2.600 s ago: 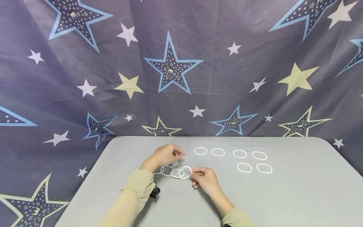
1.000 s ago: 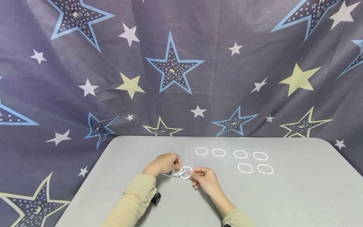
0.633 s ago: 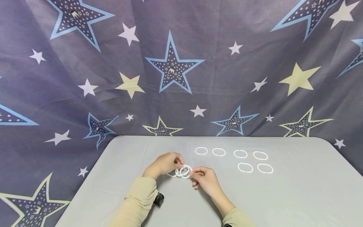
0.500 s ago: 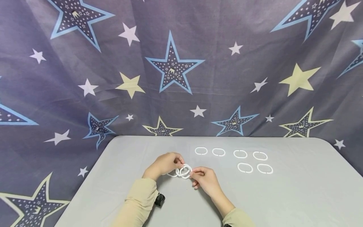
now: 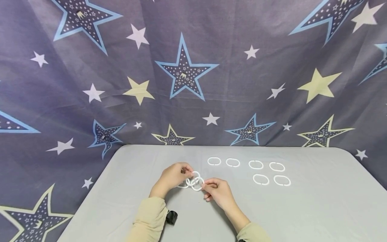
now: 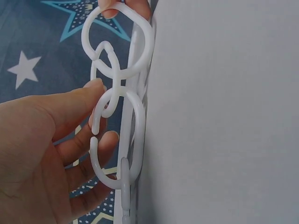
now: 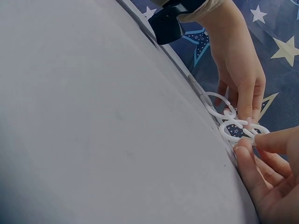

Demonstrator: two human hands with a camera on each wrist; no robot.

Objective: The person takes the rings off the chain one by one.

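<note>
A chain of white plastic links hangs between the two hands, low over the table. My right hand [image 5: 219, 192] pinches the end link [image 6: 148, 42] between thumb and fingers. Thumb and index finger of my left hand [image 5: 176, 175] pinch the second link [image 6: 116, 77], which passes through the end link. Below it in the left wrist view, a third link [image 6: 139, 140] shows a small gap in its side, close to the left fingers. Part of a further link [image 6: 125, 186] runs through its lower end. In the head view the left hand hides the chain's far part.
Several loose white links lie apart on the grey table [image 5: 317, 208]: two at the back middle, such as this oval link [image 5: 214, 165], and more at right, including a front-row link [image 5: 260, 184]. A star-patterned cloth [image 5: 223, 101] hangs behind the table's far edge.
My left hand has come down onto the chain and taken the second link. It has brought that link toward the end link, then tipped it upward. The right hand has stayed nearly still.
</note>
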